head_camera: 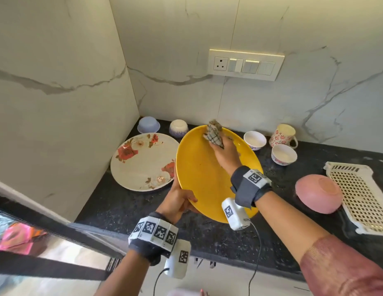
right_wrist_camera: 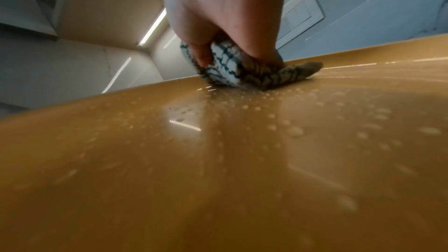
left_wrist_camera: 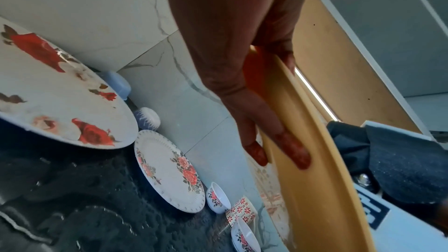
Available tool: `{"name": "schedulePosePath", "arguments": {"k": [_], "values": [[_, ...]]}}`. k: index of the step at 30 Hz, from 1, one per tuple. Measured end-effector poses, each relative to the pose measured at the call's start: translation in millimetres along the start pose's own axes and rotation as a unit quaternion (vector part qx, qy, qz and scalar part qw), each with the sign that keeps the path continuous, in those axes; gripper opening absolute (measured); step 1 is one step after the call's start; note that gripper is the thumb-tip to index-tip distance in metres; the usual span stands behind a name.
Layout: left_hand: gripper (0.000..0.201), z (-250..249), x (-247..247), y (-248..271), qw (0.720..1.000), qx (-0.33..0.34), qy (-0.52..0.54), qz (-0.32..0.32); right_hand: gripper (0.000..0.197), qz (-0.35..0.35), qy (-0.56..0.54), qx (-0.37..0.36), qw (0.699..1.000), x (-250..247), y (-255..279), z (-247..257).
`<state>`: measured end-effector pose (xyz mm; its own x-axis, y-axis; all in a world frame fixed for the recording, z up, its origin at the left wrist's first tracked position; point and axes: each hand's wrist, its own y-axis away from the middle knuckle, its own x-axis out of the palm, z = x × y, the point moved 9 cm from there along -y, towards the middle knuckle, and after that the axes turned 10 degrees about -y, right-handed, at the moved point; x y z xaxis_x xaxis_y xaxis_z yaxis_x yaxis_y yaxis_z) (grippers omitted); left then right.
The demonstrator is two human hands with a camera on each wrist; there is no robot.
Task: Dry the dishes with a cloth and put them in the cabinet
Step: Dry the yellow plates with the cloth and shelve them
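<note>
A large yellow plate (head_camera: 203, 171) is held tilted above the black counter. My left hand (head_camera: 179, 201) grips its near left rim, thumb on the face, fingers (left_wrist_camera: 293, 150) flat against the underside of the yellow plate (left_wrist_camera: 310, 179). My right hand (head_camera: 225, 153) holds a bunched checked cloth (head_camera: 214, 133) and presses it on the plate's far part. In the right wrist view the cloth (right_wrist_camera: 232, 72) sits on the wet yellow plate (right_wrist_camera: 218, 160), which carries many water drops.
A floral plate (head_camera: 143, 161) lies left of the yellow one; a smaller floral plate (left_wrist_camera: 167, 170) shows behind it. Upturned bowls (head_camera: 148, 124) stand at the back corner, small bowls (head_camera: 283, 154) and a mug (head_camera: 283, 134) at the right. A pink bowl (head_camera: 317, 193) and white rack (head_camera: 361, 195) lie far right.
</note>
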<state>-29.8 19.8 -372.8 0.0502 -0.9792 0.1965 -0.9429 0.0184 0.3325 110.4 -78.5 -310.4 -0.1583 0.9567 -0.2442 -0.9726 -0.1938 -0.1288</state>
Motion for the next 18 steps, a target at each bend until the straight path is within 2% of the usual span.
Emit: {"name": "schedulePosePath", "arguments": {"k": [4, 10, 13, 18], "values": [[0.098, -12.0, 0.2, -2.9, 1.0, 0.013, -0.019, 0.011, 0.044, 0.116, -0.017, -0.013, 0.993, 33.2, 11.9, 13.7], [0.104, -26.9, -16.4, -8.6, 0.999, 0.04, -0.037, 0.003, 0.054, 0.275, -0.037, -0.008, 0.961, 68.0, 39.6, 10.9], [0.096, -30.6, -27.9, -10.4, 0.999, 0.044, -0.015, -0.004, 0.047, 0.323, -0.05, -0.02, 0.945, 71.6, 54.0, 13.0], [0.093, -34.2, -36.9, -8.7, 0.997, 0.06, 0.041, 0.004, 0.055, 0.369, -0.041, -0.011, 0.928, 67.5, 68.0, 7.2]]}}
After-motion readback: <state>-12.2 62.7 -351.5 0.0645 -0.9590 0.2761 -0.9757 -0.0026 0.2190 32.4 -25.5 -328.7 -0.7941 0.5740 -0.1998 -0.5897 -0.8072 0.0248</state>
